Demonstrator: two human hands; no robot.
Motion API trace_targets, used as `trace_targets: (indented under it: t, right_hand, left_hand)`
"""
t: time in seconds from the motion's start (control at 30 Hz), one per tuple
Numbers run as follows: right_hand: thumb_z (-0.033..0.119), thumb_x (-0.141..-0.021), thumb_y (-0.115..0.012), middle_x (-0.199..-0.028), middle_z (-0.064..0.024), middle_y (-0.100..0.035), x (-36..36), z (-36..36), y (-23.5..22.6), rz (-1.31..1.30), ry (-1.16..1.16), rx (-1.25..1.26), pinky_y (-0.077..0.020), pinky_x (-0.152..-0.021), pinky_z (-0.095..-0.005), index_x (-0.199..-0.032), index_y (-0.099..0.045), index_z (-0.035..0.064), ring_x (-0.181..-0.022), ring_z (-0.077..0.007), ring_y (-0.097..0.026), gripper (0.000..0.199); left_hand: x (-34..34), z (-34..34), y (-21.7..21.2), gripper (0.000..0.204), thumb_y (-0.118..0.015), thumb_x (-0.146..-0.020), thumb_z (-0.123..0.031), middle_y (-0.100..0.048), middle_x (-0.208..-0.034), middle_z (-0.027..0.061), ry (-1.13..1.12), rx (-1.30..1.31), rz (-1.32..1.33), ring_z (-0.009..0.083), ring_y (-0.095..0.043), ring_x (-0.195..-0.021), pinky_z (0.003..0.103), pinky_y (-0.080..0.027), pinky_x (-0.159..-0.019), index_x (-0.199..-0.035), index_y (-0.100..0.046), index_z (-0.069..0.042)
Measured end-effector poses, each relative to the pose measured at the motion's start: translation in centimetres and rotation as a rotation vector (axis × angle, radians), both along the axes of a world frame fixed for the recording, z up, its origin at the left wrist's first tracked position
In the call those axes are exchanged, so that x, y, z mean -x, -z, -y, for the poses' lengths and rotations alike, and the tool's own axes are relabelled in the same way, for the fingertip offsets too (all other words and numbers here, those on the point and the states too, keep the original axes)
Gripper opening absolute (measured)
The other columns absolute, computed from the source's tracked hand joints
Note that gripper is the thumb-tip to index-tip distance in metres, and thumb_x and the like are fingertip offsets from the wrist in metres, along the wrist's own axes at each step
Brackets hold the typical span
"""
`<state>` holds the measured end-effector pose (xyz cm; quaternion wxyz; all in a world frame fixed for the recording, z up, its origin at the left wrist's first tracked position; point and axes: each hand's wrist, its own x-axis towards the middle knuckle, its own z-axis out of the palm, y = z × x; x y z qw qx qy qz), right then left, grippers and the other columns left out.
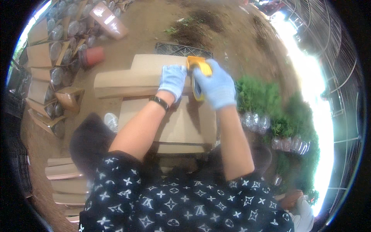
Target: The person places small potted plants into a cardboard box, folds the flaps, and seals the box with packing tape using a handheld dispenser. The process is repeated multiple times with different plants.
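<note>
A tan cardboard box (152,63) lies in front of me, its long side running left to right. My right hand (218,87), in a light blue glove, is wrapped round a yellow tape dispenser (200,65) at the box's right part. The tape roll's edge shows below the dispenser. My left hand (172,81), gloved alike, rests on the box just left of the dispenser. Its fingers are curled down against the cardboard, their tips hidden. Nearer to me, under my forearms, lies flat cardboard (181,123).
A black plastic crate (183,49) is behind the box. At left stand several open cartons (40,56) with clear-wrapped things, and a red pot (94,56). Stacked cardboard (68,185) lies at lower left. Green plants (257,96) in clear bags stand at right.
</note>
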<state>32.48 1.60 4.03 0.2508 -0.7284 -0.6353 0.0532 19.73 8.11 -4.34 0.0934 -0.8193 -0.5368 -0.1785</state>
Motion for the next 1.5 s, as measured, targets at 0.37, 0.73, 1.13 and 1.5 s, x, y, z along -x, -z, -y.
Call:
trace_targets:
  t: [0.37, 0.73, 1.13, 1.5]
  right_hand:
    - [0.041, -0.086, -0.066, -0.105, -0.0195, -0.072, 0.4, 0.6, 2.9, -0.106, 0.011, 0.063, -0.0551, -0.084, -0.0474, -0.116, -0.072, 0.0159, -0.094, -0.0404, -0.069, 0.039]
    - [0.019, -0.075, -0.078, -0.086, -0.0148, -0.068, -8.4, 1.7, 0.4, 0.182, -0.129, -0.469, -0.0565, -0.073, -0.0390, -0.112, -0.075, 0.0089, -0.076, -0.0298, -0.069, 0.038]
    - [0.032, -0.081, -0.075, -0.116, -0.0132, -0.067, -2.5, -0.3, 9.6, 0.317, -0.346, 0.032, -0.0512, -0.089, -0.0456, -0.111, -0.071, 0.0074, -0.103, -0.0376, -0.063, 0.039]
    - [0.023, -0.078, -0.084, -0.128, -0.0167, -0.063, 7.1, 6.0, 9.1, -0.401, -0.611, 0.371, -0.0530, -0.094, -0.0350, -0.147, -0.043, -0.0059, -0.110, -0.0234, -0.062, 0.085]
  left_hand:
    - [1.4, -10.1, -0.5, 0.089, -0.099, -0.044, -0.025, -0.072, -0.121, 0.0159, 0.232, 0.848, 0.024, 0.0335, -0.068, -0.109, 0.041, -0.055, -0.095, -0.126, -0.067, -0.010]
    - [-8.0, -4.2, -1.2, 0.020, -0.065, -0.086, -0.023, -0.075, -0.097, 0.0160, 0.202, 0.377, -0.078, 0.0320, -0.073, -0.095, 0.045, -0.055, -0.082, -0.095, -0.077, -0.009]
    - [5.5, 16.0, 6.3, 0.070, -0.072, -0.075, -0.022, -0.049, -0.144, 0.0248, 0.119, 0.054, 0.398, 0.0387, -0.044, -0.138, 0.050, -0.032, -0.118, -0.138, -0.050, -0.001]
    - [7.1, 18.5, 5.1, 0.039, -0.072, -0.096, -0.019, -0.068, -0.119, 0.0127, -0.180, 0.703, 2.226, 0.0200, -0.063, -0.109, 0.036, -0.054, -0.095, -0.128, -0.061, -0.001]
